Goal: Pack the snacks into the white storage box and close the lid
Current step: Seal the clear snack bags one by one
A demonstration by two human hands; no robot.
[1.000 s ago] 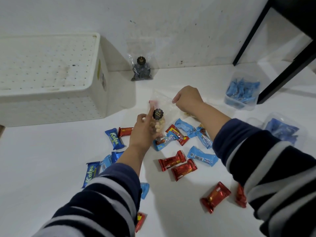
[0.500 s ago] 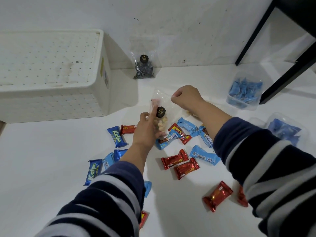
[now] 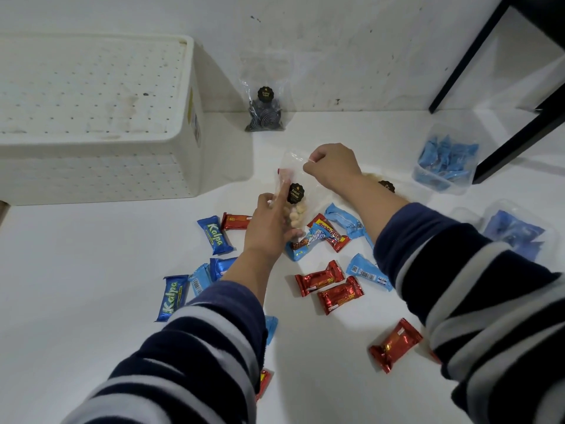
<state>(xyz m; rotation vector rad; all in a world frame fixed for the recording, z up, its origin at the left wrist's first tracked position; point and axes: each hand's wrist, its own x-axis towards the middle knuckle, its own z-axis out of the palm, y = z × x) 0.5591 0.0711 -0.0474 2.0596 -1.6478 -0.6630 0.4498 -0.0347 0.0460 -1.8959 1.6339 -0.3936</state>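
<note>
A white floor (image 3: 76,301) meets a scuffed white wall (image 3: 336,41) flecked with dark marks. At upper right, the black legs of a piece of furniture (image 3: 464,53) slant across the corner. Even light throws soft shadows.

— What sort of place is this?
— A home, by the look; a scuffed white wall (image 3: 351,56) behind the white storage box (image 3: 91,117); loose snack wrappers (image 3: 328,278) on the floor right of that box; a black furniture leg (image 3: 467,53) farther right.
</note>
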